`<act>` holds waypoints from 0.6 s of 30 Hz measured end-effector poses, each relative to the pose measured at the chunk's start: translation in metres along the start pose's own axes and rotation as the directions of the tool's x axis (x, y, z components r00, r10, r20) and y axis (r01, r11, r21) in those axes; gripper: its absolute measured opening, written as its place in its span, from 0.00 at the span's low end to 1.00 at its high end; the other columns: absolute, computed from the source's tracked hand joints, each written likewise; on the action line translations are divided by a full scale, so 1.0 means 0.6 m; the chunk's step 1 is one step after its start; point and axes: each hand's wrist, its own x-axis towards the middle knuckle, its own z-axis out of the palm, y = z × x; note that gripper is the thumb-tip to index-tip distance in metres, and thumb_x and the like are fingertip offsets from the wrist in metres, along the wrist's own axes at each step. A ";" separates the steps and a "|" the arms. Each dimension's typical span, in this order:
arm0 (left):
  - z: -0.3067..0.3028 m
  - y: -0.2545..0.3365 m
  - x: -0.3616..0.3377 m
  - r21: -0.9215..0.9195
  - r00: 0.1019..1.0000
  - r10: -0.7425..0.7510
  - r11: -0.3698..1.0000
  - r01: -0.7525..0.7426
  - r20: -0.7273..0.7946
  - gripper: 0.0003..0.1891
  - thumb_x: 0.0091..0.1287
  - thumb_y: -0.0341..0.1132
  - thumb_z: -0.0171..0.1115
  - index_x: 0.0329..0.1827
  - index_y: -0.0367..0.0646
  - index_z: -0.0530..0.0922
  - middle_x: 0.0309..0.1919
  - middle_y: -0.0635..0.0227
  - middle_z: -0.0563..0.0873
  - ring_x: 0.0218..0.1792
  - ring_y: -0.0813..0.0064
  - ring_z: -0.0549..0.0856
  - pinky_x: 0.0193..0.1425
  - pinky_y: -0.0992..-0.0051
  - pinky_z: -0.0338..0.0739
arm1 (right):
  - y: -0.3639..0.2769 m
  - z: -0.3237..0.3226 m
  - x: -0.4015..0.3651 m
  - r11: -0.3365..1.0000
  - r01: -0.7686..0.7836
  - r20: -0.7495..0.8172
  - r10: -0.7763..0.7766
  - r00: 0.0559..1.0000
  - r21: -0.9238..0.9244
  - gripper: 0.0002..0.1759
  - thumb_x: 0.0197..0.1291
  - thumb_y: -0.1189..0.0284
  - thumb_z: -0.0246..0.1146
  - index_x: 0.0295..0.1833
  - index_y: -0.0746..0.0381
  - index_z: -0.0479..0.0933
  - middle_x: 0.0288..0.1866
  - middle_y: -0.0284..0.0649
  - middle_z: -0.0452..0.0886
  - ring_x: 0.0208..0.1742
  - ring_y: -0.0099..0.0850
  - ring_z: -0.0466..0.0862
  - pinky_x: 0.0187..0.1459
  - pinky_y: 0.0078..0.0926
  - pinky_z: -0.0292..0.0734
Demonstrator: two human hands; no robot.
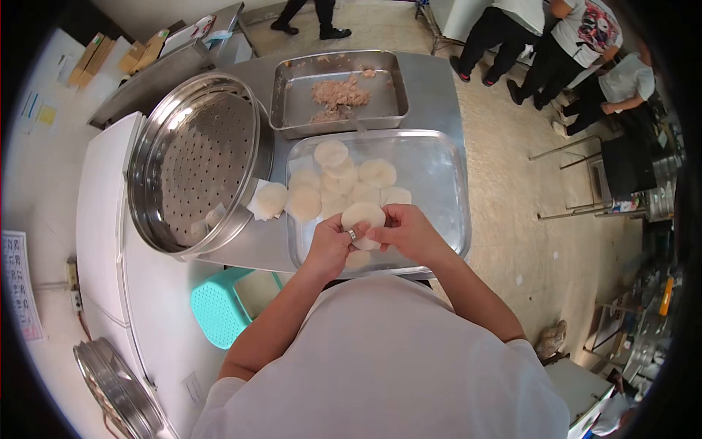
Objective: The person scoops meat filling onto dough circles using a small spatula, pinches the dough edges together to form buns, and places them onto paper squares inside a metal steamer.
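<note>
My left hand (334,243) and my right hand (404,233) meet near the front edge of a metal tray (446,212). Between them they hold a round, pale dough wrapper (363,214), fingers closed on its two sides and thumbs over its lower part. A ring shows on my left hand. Several more wrappers (377,173) lie overlapping on the tray beyond my hands. Whether anything lies inside the held wrapper cannot be made out. Behind the tray, a deep metal pan (292,95) holds minced filling (340,94) with a utensil in it.
Left of the tray stands a large perforated steamer (208,150), with a wrapper on paper (271,198) by its rim. A turquoise plastic stool (219,311) is below the table's left side. Several people stand at the back; a black chair (627,167) is at right.
</note>
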 end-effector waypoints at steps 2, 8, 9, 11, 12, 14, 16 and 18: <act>0.006 -0.015 -0.002 0.049 0.994 0.058 0.997 -0.053 -0.087 0.17 0.74 0.35 0.70 0.59 0.33 0.80 0.49 0.62 0.88 0.46 0.74 0.89 0.47 0.69 0.89 | -0.008 -0.015 0.000 0.985 -0.108 0.008 0.110 0.994 -0.132 0.13 0.65 0.71 0.71 0.46 0.70 0.82 0.36 0.37 0.85 0.36 0.21 0.83 0.40 0.22 0.80; 0.011 -0.009 -0.021 -0.021 0.982 0.091 0.995 -0.096 -0.163 0.16 0.76 0.35 0.67 0.61 0.35 0.80 0.53 0.61 0.88 0.51 0.69 0.89 0.56 0.65 0.88 | 0.019 -0.015 0.012 1.000 0.015 0.068 -0.013 0.998 -0.015 0.10 0.66 0.74 0.71 0.46 0.68 0.80 0.36 0.36 0.84 0.31 0.22 0.83 0.37 0.22 0.82; 0.011 -0.003 -0.026 -0.032 0.984 0.085 0.995 -0.091 -0.159 0.17 0.76 0.35 0.67 0.62 0.34 0.80 0.54 0.61 0.88 0.52 0.68 0.89 0.57 0.65 0.88 | 0.018 -0.014 0.013 1.000 0.006 0.057 -0.005 0.998 -0.010 0.10 0.65 0.74 0.71 0.46 0.69 0.80 0.35 0.36 0.84 0.32 0.22 0.84 0.37 0.22 0.82; 0.009 0.008 -0.032 -0.051 0.987 0.074 0.995 -0.082 -0.143 0.17 0.76 0.34 0.66 0.63 0.34 0.79 0.55 0.60 0.88 0.54 0.67 0.89 0.59 0.64 0.88 | 0.013 -0.015 0.017 1.000 -0.008 0.030 0.008 1.000 -0.003 0.12 0.64 0.73 0.71 0.46 0.70 0.80 0.34 0.37 0.84 0.33 0.23 0.85 0.37 0.22 0.81; 0.005 0.011 -0.033 -0.054 0.989 0.074 0.995 -0.082 -0.131 0.18 0.76 0.34 0.66 0.63 0.34 0.79 0.55 0.60 0.88 0.54 0.67 0.89 0.60 0.63 0.87 | 0.013 -0.013 0.019 1.000 0.025 0.032 -0.025 0.999 0.005 0.12 0.65 0.73 0.71 0.46 0.70 0.80 0.34 0.36 0.84 0.33 0.23 0.84 0.37 0.22 0.82; -0.008 0.013 -0.034 -0.062 0.992 0.071 0.995 -0.078 -0.106 0.18 0.76 0.34 0.66 0.64 0.33 0.80 0.56 0.59 0.88 0.55 0.66 0.89 0.62 0.63 0.87 | 0.020 -0.006 0.021 0.996 0.086 0.032 -0.086 0.996 0.022 0.12 0.66 0.72 0.70 0.46 0.70 0.79 0.34 0.36 0.84 0.34 0.23 0.84 0.37 0.23 0.82; -0.021 0.010 -0.030 -0.012 0.998 0.031 0.999 -0.032 -0.062 0.18 0.76 0.33 0.66 0.64 0.32 0.80 0.56 0.59 0.88 0.55 0.66 0.89 0.62 0.63 0.87 | 0.020 0.011 0.028 0.991 0.025 -0.006 -0.025 1.000 0.132 0.12 0.68 0.71 0.69 0.47 0.70 0.79 0.35 0.36 0.84 0.33 0.22 0.84 0.35 0.24 0.82; -0.032 0.016 -0.028 0.036 1.000 -0.003 0.999 0.004 -0.015 0.18 0.76 0.33 0.66 0.63 0.32 0.80 0.56 0.59 0.88 0.55 0.66 0.89 0.62 0.62 0.87 | 0.019 0.022 0.036 0.994 0.001 -0.023 0.001 1.000 0.106 0.13 0.70 0.69 0.69 0.47 0.70 0.80 0.35 0.36 0.84 0.33 0.22 0.83 0.34 0.24 0.82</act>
